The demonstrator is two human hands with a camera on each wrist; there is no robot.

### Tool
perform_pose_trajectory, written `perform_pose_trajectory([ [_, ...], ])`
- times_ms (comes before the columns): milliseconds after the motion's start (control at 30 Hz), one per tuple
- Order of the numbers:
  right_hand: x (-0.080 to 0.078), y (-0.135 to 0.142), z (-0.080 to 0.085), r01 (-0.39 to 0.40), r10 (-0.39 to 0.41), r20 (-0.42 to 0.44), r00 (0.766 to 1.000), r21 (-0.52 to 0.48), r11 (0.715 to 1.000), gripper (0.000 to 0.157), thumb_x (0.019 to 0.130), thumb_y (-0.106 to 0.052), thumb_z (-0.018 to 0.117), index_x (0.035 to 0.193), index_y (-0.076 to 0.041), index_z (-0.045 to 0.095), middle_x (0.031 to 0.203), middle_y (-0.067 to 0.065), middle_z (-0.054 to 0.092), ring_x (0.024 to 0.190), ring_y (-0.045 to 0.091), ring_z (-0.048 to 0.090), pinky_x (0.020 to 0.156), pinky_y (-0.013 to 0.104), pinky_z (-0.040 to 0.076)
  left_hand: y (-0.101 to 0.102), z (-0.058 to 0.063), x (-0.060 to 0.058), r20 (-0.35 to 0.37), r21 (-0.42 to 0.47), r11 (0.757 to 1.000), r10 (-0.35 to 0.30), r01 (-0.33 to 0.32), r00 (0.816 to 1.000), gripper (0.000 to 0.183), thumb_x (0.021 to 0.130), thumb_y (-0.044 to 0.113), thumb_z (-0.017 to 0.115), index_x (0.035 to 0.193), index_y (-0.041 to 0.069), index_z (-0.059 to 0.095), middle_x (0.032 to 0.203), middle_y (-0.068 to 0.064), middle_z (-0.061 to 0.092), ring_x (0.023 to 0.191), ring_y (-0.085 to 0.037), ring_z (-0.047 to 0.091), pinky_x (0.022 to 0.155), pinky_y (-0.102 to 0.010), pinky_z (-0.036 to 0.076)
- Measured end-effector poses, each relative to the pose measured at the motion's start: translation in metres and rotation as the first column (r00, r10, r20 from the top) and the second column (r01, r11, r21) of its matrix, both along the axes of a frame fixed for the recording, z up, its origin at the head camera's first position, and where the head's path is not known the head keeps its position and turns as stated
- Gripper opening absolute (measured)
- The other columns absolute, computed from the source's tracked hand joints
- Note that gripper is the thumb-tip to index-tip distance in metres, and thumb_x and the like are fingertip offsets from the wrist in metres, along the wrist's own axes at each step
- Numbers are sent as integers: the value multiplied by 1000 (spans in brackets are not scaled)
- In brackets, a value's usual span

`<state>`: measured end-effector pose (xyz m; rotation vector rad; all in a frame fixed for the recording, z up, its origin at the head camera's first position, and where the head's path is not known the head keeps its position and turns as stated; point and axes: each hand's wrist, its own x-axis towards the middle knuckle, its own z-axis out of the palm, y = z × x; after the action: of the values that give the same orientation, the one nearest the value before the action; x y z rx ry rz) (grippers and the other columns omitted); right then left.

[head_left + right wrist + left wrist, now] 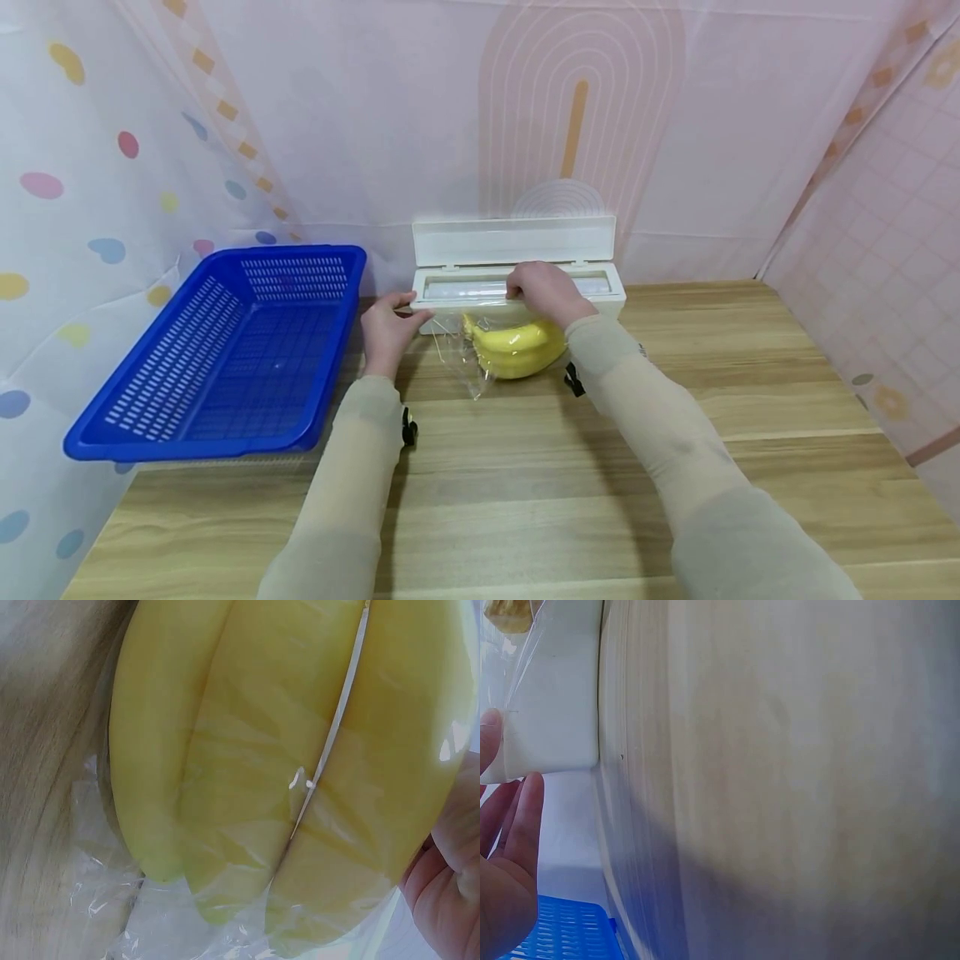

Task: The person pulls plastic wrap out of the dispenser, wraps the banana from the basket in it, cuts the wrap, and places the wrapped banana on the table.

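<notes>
A white cling film dispenser (pixel 517 306) stands at the back of the table with its lid raised and a film roll inside. At its left front corner, my left hand (pixel 388 332) pinches the box, thumb in front and fingers (pixel 526 821) at the end. My right hand (pixel 549 292) curls over the front edge right of the middle, its fingertips partly hidden. Just below, in front of the box, hangs a bunch of yellow bananas (pixel 517 350) wrapped in clear film (pixel 474 377). Three bananas fill the right wrist view, the film creased around their tips.
To the left stands a blue plastic basket (pixel 330 392) with slotted walls, close beside my left forearm. Patterned cloth (pixel 360 125) hangs behind and at both sides of the wooden table (pixel 510 517). A black wrist strap (pixel 408 427) sits on my left sleeve.
</notes>
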<state>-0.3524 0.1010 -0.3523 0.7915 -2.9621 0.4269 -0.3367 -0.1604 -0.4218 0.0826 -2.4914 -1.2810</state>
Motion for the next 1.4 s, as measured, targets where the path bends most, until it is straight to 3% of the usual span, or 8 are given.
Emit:
perform_pose_trajectory([
  [533,-2,5,-5,-16,17,-22,1000,27,1000,20,94,2,61,98,-11,75,106,3,70,104,23,64,96,35,49,-2,-1,0,-17,-7,1000,-10,10,1000,47,80,24,85,120,5,70,117,-12,70,97,-27,69,84,-41,55],
  [767,-1,8,-6,-33,33,-42,999,6,999,15,94,-1,63,98,-10,75,105,4,70,103,23,64,96,36,49,-2,-3,-1,-18,59,998,-31,32,999,47,80,21,85,121,5,70,120,-13,69,98,-28,69,78,-41,57],
  [1400,0,14,-5,-35,36,-47,998,8,999,15,94,-3,64,98,-10,76,105,4,70,104,23,64,97,36,48,-2,-2,0,-22,55,998,-30,31,999,47,79,21,85,120,4,70,119,-14,68,98,-28,69,79,-41,57],
])
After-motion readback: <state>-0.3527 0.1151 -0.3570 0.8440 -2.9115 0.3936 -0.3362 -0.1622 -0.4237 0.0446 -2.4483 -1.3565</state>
